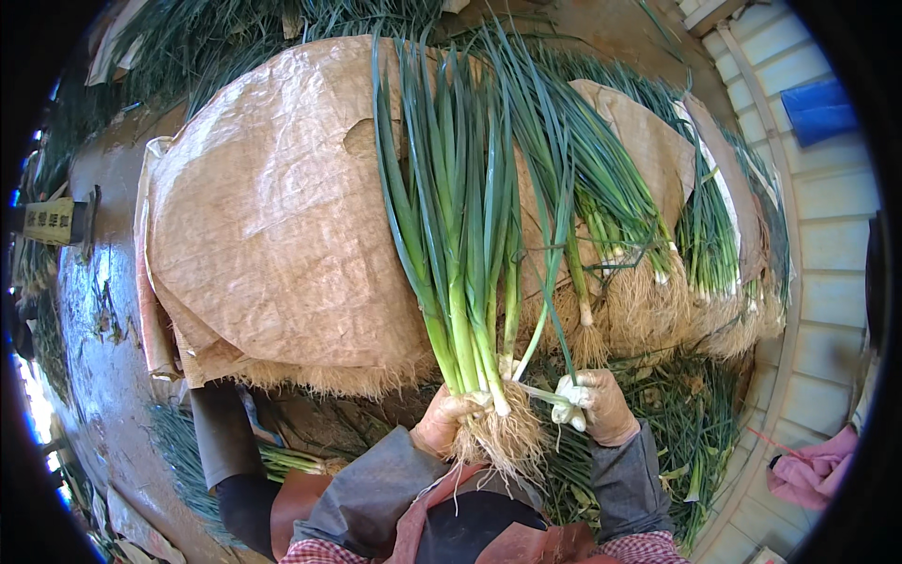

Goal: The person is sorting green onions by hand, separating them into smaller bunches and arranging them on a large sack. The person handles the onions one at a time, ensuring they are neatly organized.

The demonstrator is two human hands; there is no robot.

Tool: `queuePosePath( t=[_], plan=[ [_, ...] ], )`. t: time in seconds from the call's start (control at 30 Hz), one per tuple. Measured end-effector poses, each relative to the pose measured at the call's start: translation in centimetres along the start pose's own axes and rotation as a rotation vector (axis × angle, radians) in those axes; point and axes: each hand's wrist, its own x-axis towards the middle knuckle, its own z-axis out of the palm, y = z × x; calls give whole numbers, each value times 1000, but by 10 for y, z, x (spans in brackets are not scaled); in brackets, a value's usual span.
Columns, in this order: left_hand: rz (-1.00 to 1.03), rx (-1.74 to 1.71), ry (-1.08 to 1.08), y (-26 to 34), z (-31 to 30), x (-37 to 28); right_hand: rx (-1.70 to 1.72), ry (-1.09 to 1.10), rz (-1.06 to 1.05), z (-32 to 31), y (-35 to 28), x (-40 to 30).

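Note:
My left hand (445,421), in a pale glove, grips a bunch of green onions (461,331) low on the stalks, just above the stringy roots (502,437). The long leaves point away from me, over a brown woven sheet (282,211). To the right, my gloved right hand (600,407) pinches a green leaf and pale peeled strips (557,396). One pale strip stretches from the stalk bases to these fingers. Several stalk bases look white and clean. The glove hides part of the lower stalks.
More green onions (620,197) lie on the pile at right, roots towards me. Stripped leaves (676,416) litter the floor below. A white panelled wall (831,247) and pink cloth (814,469) are far right. A yellow sign (49,221) with writing stands left, by wet floor (106,352).

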Motion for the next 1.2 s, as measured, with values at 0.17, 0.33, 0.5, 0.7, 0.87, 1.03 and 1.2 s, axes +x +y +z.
queuePosePath(
  t=[0.17,0.33,0.5,0.7,0.87,1.03,1.2],
  plan=[
    [29,73,53,-4,-25,-2,154,-99,-84,-7,10,5],
    [52,-129,9,-4,-19,-2,449,-228,-327,-31,36,13],
    [-37,-157,-65,-8,-36,2,33,156,38,21,10,80],
    [-30,-151,-20,-4,-24,0,-237,104,-217,32,15,92],
    [-22,-191,2,-11,-42,-1,112,198,-68,-15,23,23],
    [-38,-295,-330,-7,-56,3,-655,509,-120,-22,-41,48],
    [42,-36,-251,20,11,1,-1189,557,9,-42,-46,102]
  ],
)
